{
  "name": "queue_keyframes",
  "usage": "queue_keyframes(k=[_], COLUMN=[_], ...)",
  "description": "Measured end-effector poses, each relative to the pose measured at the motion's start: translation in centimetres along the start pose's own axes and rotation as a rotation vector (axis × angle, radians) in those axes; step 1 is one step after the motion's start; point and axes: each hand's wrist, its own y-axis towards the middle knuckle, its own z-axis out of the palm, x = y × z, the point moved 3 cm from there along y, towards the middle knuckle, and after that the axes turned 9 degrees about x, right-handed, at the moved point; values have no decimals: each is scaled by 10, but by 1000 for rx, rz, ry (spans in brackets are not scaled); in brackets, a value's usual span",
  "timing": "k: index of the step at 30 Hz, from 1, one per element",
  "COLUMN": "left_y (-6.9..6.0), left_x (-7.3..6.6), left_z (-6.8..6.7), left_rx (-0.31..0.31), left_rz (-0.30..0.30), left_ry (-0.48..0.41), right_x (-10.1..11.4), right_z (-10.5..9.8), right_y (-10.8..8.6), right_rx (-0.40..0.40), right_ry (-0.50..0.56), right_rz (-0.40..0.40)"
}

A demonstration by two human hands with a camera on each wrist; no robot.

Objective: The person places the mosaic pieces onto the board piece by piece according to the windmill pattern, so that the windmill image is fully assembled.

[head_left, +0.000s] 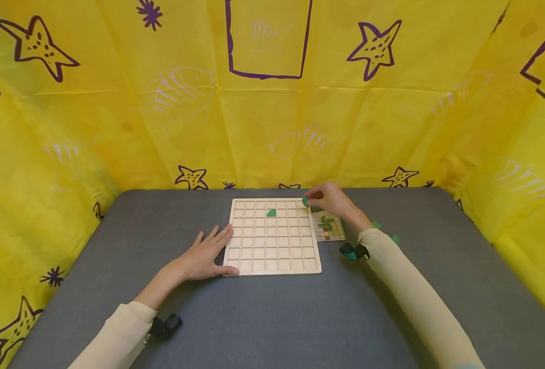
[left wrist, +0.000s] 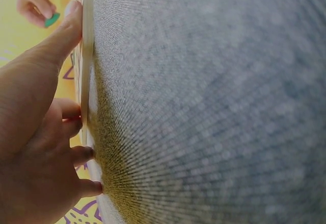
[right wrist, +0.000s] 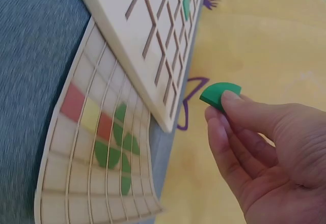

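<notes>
A pale wooden grid board (head_left: pixel 272 238) lies on the table, with one green quarter-circle piece (head_left: pixel 271 213) set in a cell near its top edge. My left hand (head_left: pixel 205 259) rests spread at the board's left side, its thumb on the lower left corner. Between thumb and fingers, my right hand (right wrist: pixel 275 142) pinches another green quarter-circle piece (right wrist: pixel 220 92). In the head view that hand is over the board's top right corner. A pattern card (right wrist: pixel 76 152) with green, red and yellow shapes lies beside the board, its left edge against or under it.
Two green pieces show partly past the right forearm, one green piece (head_left: pixel 394 239) lying farthest right. Black straps circle both wrists, such as the left strap (head_left: pixel 166 326). A yellow patterned curtain (head_left: pixel 263 123) stands behind the grey table (head_left: pixel 272 323).
</notes>
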Motion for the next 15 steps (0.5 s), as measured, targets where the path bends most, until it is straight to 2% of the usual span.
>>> queue_keyframes(k=[15], left_y=[0], left_x=[-1], left_z=[1], left_rx=[-6], left_rz=[-9], left_ry=[4], right_x=[11], right_z=[22], right_y=[15], right_rx=[60], right_ry=[-10], right_rz=[7])
